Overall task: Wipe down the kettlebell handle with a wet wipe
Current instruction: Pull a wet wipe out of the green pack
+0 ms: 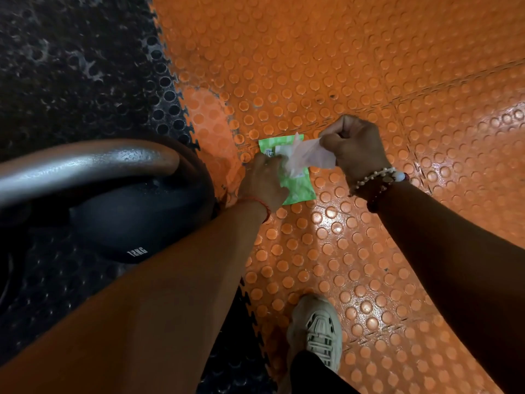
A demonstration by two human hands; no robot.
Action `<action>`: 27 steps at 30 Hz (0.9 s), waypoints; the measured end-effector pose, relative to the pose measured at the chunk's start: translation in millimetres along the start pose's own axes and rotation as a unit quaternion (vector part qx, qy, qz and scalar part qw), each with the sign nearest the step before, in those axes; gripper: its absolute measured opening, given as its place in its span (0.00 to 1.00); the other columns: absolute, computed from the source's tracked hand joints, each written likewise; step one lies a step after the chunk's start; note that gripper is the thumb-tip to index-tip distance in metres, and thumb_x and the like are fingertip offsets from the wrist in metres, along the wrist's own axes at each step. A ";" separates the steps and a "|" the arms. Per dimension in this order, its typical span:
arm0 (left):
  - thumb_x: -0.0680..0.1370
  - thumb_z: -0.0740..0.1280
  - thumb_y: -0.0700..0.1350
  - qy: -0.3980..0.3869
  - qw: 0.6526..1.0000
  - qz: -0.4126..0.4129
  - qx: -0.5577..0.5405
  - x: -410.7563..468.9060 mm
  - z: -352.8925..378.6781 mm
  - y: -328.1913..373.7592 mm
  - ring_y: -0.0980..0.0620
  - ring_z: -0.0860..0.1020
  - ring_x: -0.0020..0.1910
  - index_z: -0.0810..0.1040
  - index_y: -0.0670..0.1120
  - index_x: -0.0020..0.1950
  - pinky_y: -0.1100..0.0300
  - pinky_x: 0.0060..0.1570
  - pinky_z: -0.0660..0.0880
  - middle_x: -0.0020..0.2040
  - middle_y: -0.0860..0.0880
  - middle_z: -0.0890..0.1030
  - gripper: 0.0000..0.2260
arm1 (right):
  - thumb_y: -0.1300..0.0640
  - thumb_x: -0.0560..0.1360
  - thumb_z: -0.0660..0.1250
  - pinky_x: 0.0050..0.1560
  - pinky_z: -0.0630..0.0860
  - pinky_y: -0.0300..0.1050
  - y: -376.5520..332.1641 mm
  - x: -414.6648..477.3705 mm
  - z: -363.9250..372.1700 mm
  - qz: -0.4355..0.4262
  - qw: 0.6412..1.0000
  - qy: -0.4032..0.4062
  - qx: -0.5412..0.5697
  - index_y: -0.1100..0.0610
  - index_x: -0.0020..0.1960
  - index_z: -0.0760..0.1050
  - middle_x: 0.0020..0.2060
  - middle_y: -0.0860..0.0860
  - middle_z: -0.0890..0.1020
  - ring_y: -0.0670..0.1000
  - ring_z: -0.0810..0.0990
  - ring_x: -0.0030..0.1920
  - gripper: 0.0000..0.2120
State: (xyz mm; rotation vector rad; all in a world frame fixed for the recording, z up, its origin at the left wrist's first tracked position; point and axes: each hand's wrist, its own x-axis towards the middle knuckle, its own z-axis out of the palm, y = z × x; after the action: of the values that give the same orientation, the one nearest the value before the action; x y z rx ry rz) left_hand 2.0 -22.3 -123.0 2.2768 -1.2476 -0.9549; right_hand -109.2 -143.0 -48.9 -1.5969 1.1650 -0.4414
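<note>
orange floor [369, 66], right hand [353, 146] pinching wipe [305, 157]

At frame centre, the left grip [262, 180] holds a green wipe pack [301, 191] on the orange studded floor [369, 81]. The right grip [355, 146] pinches a white wet wipe [305, 157] just above it. A black kettlebell [136, 211] stands at left.

Orange floor [369, 66] beyond the wipe pack [301, 190] lies open; the kettlebell [136, 211], apparently close, crowds the left.
</note>
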 end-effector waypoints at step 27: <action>0.73 0.71 0.47 0.090 0.956 -0.047 -0.274 -4.4 -3.2 27.7 0.47 0.79 0.50 0.78 0.47 0.61 0.53 0.50 0.78 0.56 0.45 0.79 0.17 | 0.66 0.66 0.64 0.38 0.76 0.47 -33.9 0.7 -22.5 0.052 0.981 -0.028 0.184 0.58 0.35 0.76 0.32 0.55 0.78 0.53 0.78 0.35 0.05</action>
State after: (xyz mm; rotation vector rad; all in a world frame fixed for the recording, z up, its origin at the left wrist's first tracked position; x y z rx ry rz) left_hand -13.7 -33.5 -102.4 1.9344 -0.6912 -0.9545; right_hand -110.6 -156.6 -10.7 -1.2166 1.0488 -0.5077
